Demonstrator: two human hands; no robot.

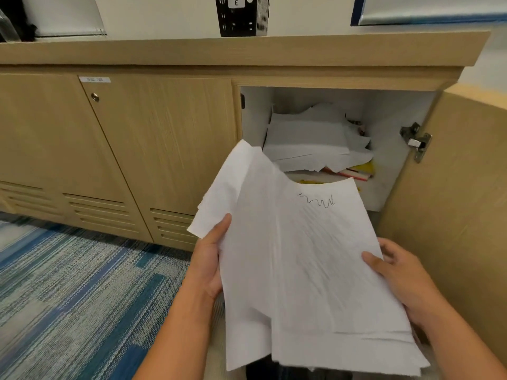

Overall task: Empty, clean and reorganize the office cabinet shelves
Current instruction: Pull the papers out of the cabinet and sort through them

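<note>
I hold a loose stack of white paper sheets [299,264] in front of the open cabinet compartment [389,160]. My left hand [210,259] grips the stack's left edge, thumb on top. My right hand [397,272] grips the right edge, thumb on top and fingers underneath. The top sheet bears a black scribble near its upper edge. Inside the compartment lies a messy pile of white papers [310,138] over yellow and red books or folders [356,171].
The cabinet door [452,204] stands open at the right, its hinge [415,141] showing. Closed wooden doors [153,138] with vent slats run to the left. A black perforated holder [242,15] stands on the countertop [247,50]. Blue striped carpet [74,292] covers the floor.
</note>
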